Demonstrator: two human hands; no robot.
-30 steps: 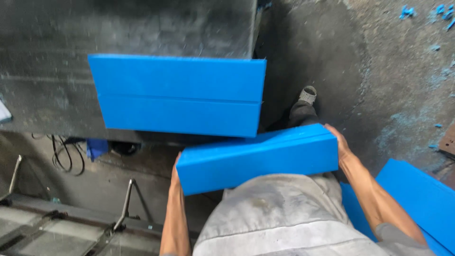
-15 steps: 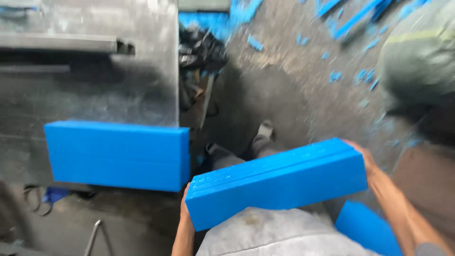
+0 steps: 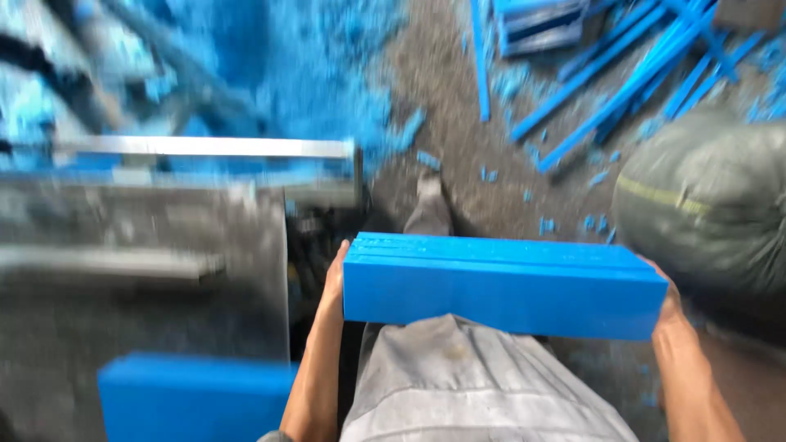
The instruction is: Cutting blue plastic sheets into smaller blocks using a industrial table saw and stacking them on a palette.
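— What have you got there?

— A stack of blue foam boards [image 3: 503, 286], long and flat, carried level in front of my waist, above my grey trousers [image 3: 467, 385]. My left hand [image 3: 334, 282] is flat against the left end, fingers wrapped up its side; my right hand [image 3: 667, 299] clasps the right end the same way, mostly hidden behind the corner.

— Heavy?

— I'd judge not. It looks like rigid foam: light, stiff enough to hold straight between two ends. The faces look smooth, so the slabs could slide on each other if I tilt them. Pressing inward at both ends seems the sound grip; edges would dent under hard fingertips.

— What's around you?

— To my left, a grey metal work table [image 3: 139, 286] with a bright rail [image 3: 205, 147] across its far side, and another blue slab [image 3: 196, 397] at its near edge. Beyond it, a blurred heap of blue scraps [image 3: 270, 74]. Far right, loose blue strips [image 3: 622, 82] lie on the dirty floor [image 3: 458, 123], and a stuffed grey-green sack [image 3: 712, 205] sits just beside my right hand.
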